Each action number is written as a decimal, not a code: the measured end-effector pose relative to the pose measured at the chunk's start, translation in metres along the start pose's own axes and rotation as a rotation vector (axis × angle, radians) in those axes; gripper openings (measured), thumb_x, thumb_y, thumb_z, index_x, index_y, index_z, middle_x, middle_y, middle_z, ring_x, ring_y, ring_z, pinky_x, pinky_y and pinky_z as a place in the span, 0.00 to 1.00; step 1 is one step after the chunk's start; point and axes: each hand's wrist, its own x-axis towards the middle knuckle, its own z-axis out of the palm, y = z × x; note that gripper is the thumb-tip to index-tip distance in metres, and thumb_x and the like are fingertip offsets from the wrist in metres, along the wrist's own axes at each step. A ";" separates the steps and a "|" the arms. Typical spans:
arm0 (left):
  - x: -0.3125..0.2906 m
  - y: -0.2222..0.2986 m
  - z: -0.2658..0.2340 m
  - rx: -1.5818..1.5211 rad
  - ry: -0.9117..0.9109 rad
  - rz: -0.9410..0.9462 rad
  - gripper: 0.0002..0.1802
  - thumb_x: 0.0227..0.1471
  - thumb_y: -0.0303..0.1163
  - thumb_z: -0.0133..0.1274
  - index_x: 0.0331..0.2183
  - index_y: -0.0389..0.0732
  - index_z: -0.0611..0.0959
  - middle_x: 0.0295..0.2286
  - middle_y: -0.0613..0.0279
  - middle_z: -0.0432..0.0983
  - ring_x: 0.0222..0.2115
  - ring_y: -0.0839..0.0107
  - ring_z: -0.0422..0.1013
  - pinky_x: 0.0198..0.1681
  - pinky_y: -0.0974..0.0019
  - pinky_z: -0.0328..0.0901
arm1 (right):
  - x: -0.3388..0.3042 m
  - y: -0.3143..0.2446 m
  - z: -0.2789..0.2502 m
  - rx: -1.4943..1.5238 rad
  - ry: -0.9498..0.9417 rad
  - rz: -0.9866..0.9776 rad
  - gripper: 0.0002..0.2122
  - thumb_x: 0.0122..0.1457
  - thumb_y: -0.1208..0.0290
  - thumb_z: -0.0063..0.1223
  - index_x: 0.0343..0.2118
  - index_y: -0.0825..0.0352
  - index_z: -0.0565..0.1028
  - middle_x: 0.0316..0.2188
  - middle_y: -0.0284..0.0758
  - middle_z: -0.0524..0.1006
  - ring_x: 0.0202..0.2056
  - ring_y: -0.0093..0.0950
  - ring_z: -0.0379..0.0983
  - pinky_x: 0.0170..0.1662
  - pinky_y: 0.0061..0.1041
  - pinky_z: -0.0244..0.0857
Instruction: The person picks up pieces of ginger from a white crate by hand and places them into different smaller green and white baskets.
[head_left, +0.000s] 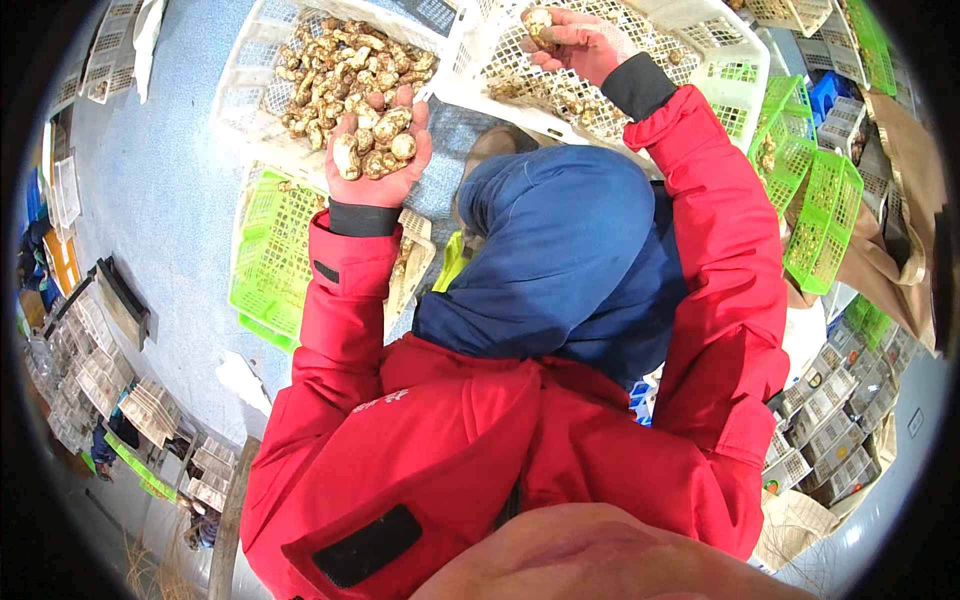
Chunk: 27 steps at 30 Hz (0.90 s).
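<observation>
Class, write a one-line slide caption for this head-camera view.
Left hand cups a heap of mushrooms; right hand holds one over a white crate.

Left hand [375,150]: palm mostly hidden under the heap of mushrooms [375,135] it cups; only fingertips & heel of hand show, so can't count the pieces. Right hand [580,40]: fingers curl round one mushroom [538,22], its lower part covered by them; top of it is near the frame edge. White crate [255,70] beyond left fingers: far rim cut off by pic edge. Second white crate [700,45] under right fingers: near wall hidden behind red sleeve [720,220] & blue apron [570,250]; contents past the fingertips too small to tell. Green crate [265,260] below left wrist: partly behind sleeve. Shelving at lower corners blurred, items unreadable.
</observation>
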 end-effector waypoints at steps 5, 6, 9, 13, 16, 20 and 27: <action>-0.001 -0.001 0.001 0.019 0.007 0.018 0.18 0.52 0.41 0.45 0.42 0.43 0.75 0.49 0.52 0.65 0.52 0.54 0.60 0.49 0.51 0.60 | -0.026 -0.005 0.013 -0.125 0.140 -0.061 0.19 0.57 0.69 0.46 0.48 0.74 0.60 0.42 0.45 0.70 0.37 0.29 0.69 0.41 0.26 0.64; -0.001 -0.001 0.002 0.015 0.003 0.014 0.18 0.52 0.41 0.45 0.42 0.43 0.75 0.49 0.52 0.65 0.52 0.54 0.60 0.49 0.51 0.60 | -0.027 -0.004 0.014 -0.169 0.150 -0.085 0.24 0.56 0.69 0.49 0.52 0.74 0.55 0.42 0.45 0.70 0.38 0.29 0.70 0.42 0.26 0.64; -0.001 0.000 0.001 0.003 0.005 0.013 0.18 0.52 0.41 0.45 0.42 0.43 0.75 0.49 0.52 0.65 0.51 0.53 0.60 0.49 0.50 0.60 | -0.026 -0.005 0.013 -0.279 0.165 -0.086 0.31 0.53 0.69 0.53 0.56 0.75 0.51 0.43 0.44 0.70 0.41 0.30 0.70 0.43 0.26 0.65; 0.000 -0.001 0.001 -0.014 0.024 0.017 0.18 0.52 0.41 0.44 0.42 0.43 0.74 0.49 0.52 0.66 0.50 0.52 0.61 0.49 0.47 0.60 | -0.025 -0.001 -0.003 -0.387 0.262 -0.030 0.29 0.53 0.71 0.53 0.55 0.75 0.55 0.41 0.41 0.72 0.39 0.28 0.72 0.40 0.23 0.68; -0.001 0.001 0.000 -0.021 0.000 0.009 0.18 0.52 0.41 0.44 0.42 0.42 0.74 0.49 0.52 0.65 0.50 0.52 0.61 0.49 0.47 0.59 | -0.016 0.002 -0.013 -0.490 0.286 -0.001 0.27 0.53 0.72 0.53 0.54 0.76 0.58 0.39 0.40 0.73 0.36 0.27 0.74 0.39 0.23 0.69; 0.001 0.001 -0.002 -0.040 0.007 -0.004 0.18 0.51 0.40 0.44 0.43 0.43 0.73 0.49 0.51 0.65 0.51 0.52 0.60 0.50 0.47 0.59 | -0.020 0.011 -0.039 -0.467 0.444 -0.021 0.29 0.53 0.74 0.53 0.56 0.76 0.54 0.39 0.42 0.73 0.36 0.30 0.74 0.40 0.26 0.70; 0.008 0.000 -0.009 0.006 0.048 0.014 0.18 0.51 0.43 0.45 0.42 0.45 0.74 0.51 0.54 0.62 0.54 0.51 0.56 0.48 0.46 0.60 | -0.007 0.013 -0.009 -0.449 0.324 0.002 0.28 0.52 0.72 0.55 0.54 0.75 0.58 0.31 0.35 0.73 0.32 0.26 0.72 0.37 0.24 0.69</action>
